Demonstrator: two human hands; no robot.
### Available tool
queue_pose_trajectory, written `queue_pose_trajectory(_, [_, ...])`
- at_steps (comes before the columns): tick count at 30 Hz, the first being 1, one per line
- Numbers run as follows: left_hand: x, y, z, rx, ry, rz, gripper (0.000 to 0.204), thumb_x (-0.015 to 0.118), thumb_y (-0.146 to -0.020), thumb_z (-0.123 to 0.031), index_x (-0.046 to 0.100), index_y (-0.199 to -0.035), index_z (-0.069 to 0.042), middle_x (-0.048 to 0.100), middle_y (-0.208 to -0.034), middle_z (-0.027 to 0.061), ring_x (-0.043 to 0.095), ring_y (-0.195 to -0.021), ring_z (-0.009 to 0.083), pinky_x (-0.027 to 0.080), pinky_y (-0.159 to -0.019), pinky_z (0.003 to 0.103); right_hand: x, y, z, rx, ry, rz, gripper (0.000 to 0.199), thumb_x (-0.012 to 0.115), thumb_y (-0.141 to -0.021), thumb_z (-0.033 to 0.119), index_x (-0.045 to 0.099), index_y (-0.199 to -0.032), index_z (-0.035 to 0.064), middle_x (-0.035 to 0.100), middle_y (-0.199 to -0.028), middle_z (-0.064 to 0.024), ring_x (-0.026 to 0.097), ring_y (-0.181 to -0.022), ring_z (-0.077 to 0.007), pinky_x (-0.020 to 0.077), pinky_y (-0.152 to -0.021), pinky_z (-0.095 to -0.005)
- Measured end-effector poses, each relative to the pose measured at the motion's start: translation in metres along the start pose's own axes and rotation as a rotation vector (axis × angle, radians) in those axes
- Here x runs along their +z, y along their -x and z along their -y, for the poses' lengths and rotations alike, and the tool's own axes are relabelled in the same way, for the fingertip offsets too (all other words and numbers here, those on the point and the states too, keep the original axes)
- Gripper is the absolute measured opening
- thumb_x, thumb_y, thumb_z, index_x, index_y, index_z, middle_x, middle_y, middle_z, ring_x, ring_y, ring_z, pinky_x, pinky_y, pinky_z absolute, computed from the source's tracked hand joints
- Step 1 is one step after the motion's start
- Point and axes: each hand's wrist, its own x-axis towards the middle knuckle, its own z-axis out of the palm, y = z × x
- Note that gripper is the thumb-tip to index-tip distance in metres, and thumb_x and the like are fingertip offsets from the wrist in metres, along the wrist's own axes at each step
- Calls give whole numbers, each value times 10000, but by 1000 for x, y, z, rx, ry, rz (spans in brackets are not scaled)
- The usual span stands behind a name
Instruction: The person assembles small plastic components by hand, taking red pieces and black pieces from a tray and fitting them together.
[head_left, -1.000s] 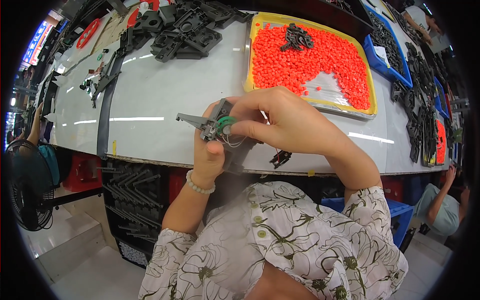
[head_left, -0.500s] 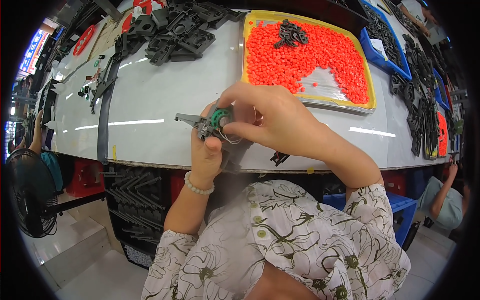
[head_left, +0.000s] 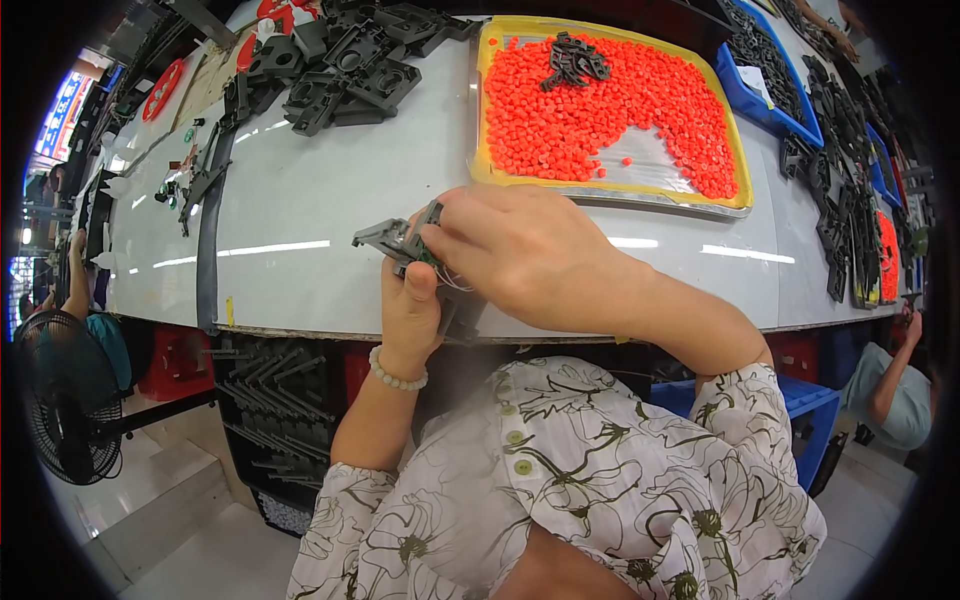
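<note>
My left hand [head_left: 412, 312] has its grip clamped on a small grey plastic part [head_left: 392, 238], held above the near edge of the white table [head_left: 300, 200]. My right hand [head_left: 520, 255] pinches the same part from the other side, fingers closed on it. Beyond lies a yellow tray [head_left: 486, 100] of orange pellets [head_left: 600, 110], and farther left a heap of dark parts [head_left: 350, 70].

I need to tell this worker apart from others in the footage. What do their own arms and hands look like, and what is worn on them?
Both hands are bare, with no gloves. The left hand has a bracelet of pale round beads at the wrist. Short white sleeves with a dark floral line print end above the elbows, leaving both forearms uncovered. The right hand shows no ring, watch or band.
</note>
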Motion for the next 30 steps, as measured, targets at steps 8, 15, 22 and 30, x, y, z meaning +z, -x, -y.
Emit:
queue_pose_trajectory(8, [1,-6,-14,-51,88,32,653,610,-834,-386,376,-1262,49,545,-1117,121,559,-995,164,470,-848,287,2,0,-7,205,-326,-59,208,636,-715,109,627,-910,38,555,-763,-61,567,-747,-245,466,-655,-342])
queue_pose_trajectory(15, [5,-9,-16,-28,26,-85,390,515,-841,-211,461,-1141,32,557,-970,112,571,-856,151,477,-782,270,-14,3,-13,209,-395,117,133,680,-686,143,642,-775,51,553,-716,-55,539,-767,-246,444,-664,-354])
queue_pose_trajectory(22, [3,-10,-8,46,-97,-159,378,509,-847,-211,469,-1139,26,555,-949,89,556,-834,121,463,-749,252,2,3,-4,102,-198,79,105,648,-661,136,585,-655,52,550,-691,-29,536,-749,-225,421,-610,-352])
queue_pose_trajectory(30, [1,-8,-7,54,-143,-201,363,486,-857,-203,475,-1136,29,558,-925,78,548,-814,110,455,-737,239,20,7,3,105,-156,-48,118,664,-616,76,576,-689,47,553,-688,-44,536,-722,-237,423,-568,-355])
